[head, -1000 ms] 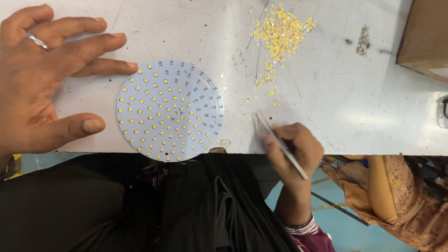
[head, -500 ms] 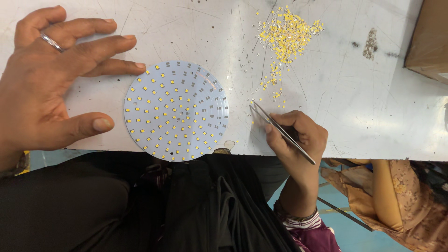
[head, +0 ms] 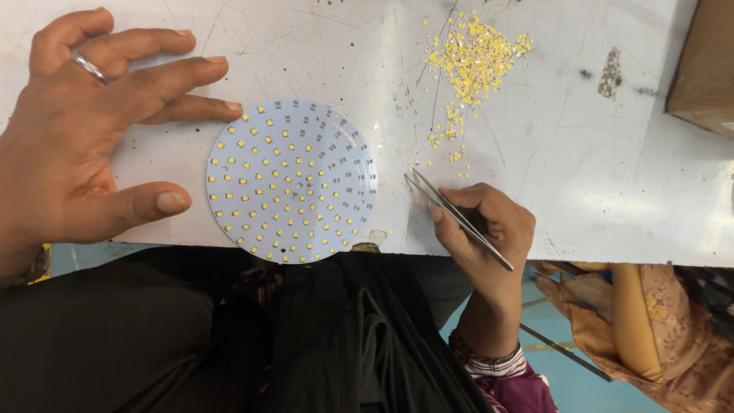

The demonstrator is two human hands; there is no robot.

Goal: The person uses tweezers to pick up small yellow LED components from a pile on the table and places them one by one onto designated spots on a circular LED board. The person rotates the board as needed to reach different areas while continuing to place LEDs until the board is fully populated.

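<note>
At the far left, the left hand [head: 76, 130] lies spread wide and flat on the scratched white tabletop [head: 612, 176], holding nothing. A silver ring [head: 89, 67] sits on one of its fingers. The fingertips and the thumb reach toward the round white board [head: 292, 180] and stop just beside its left edge; whether they touch it is hard to tell.

The round board lies flat near the front edge of the tabletop, slightly overhanging it. Rows of small yellow chips cover most of its face, while a patch toward the upper right shows bare grey pads.

Right of the board, the right hand [head: 485, 222] rests at the tabletop's front edge, fingers closed around a pair of metal tweezers [head: 457, 219]. The tweezers' tips point up and left, lying just beside the board's right edge, near a few stray chips.

Above the right hand, a loose pile of tiny yellow chips [head: 474, 57] spreads over the tabletop, thinning into a trail that runs down toward the tweezers. Further right sits a small dark smudge [head: 610, 73], and a brown cardboard box [head: 702, 69] fills the top right corner.
</note>
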